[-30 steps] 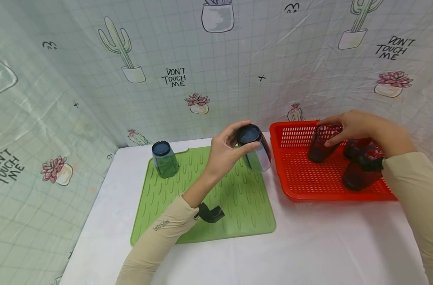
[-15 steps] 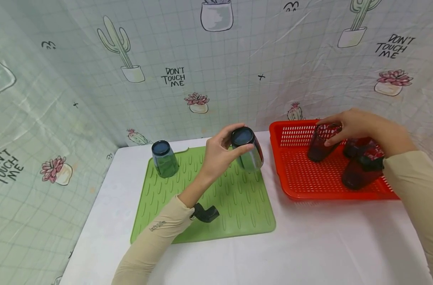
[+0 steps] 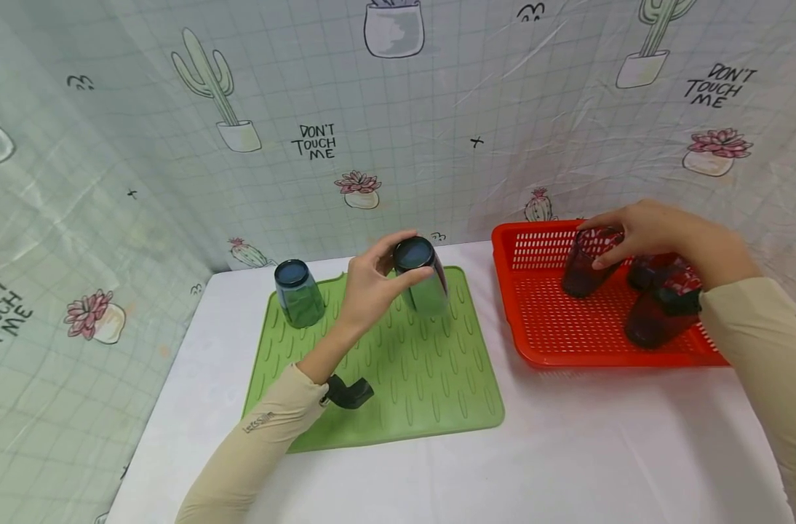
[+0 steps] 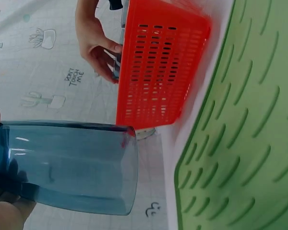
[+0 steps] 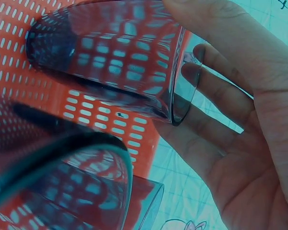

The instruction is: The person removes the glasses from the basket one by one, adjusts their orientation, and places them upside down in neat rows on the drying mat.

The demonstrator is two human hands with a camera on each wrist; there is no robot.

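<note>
My left hand [image 3: 365,285] grips a blue glass tumbler [image 3: 427,292] around its base, upside down above the green ridged mat [image 3: 431,389]. In the left wrist view this tumbler [image 4: 72,165] appears apart from the mat, mouth towards it. Another blue tumbler [image 3: 303,300] stands upside down at the mat's back left. Over the red basket [image 3: 607,359], my right hand [image 3: 656,234] holds a third tumbler [image 3: 576,271] by the rim, thumb on one side and fingers on the other. This tumbler [image 5: 110,57] is mouth up and tilted, looking dark against the red.
Further tumblers lie in the basket's right part, one [image 3: 653,324] tilted in front and one [image 3: 645,272] partly hidden behind my right hand. A white tablecloth [image 3: 568,444] spreads in front of mat and basket. A patterned curtain [image 3: 431,189] hangs behind the table.
My left hand has carried its upside-down tumbler leftwards, from the mat's right edge to over the mat's back middle. The right hand stays on its tumbler in the basket.
</note>
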